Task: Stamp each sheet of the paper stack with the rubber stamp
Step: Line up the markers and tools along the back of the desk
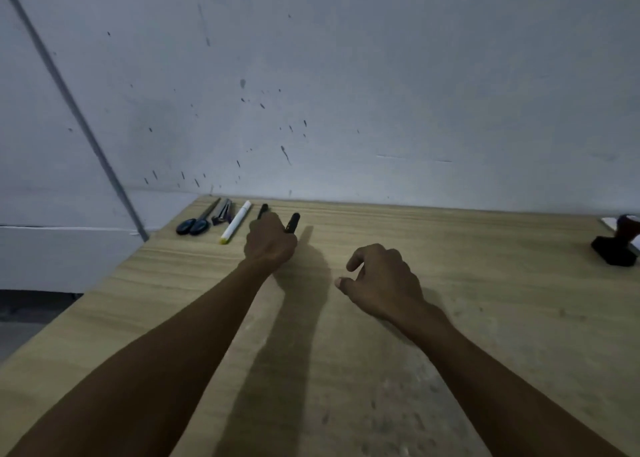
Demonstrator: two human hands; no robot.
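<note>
The rubber stamp (618,249), black with a dark rounded handle, stands at the far right edge of the wooden table (485,283). A white corner of paper (611,224) shows just behind it, mostly cut off by the frame. My left hand (270,242) reaches to the back of the table, fingers closed around a black pen (292,222). My right hand (381,280) hovers over the middle of the table, fingers curled and apart, holding nothing, well left of the stamp.
Along the back left of the table lie scissors (195,223), a metal stapler-like tool (223,211), a white marker with a yellow tip (236,226) and another black pen (262,211). A spotted grey wall rises right behind the table. The table's left edge drops to the floor.
</note>
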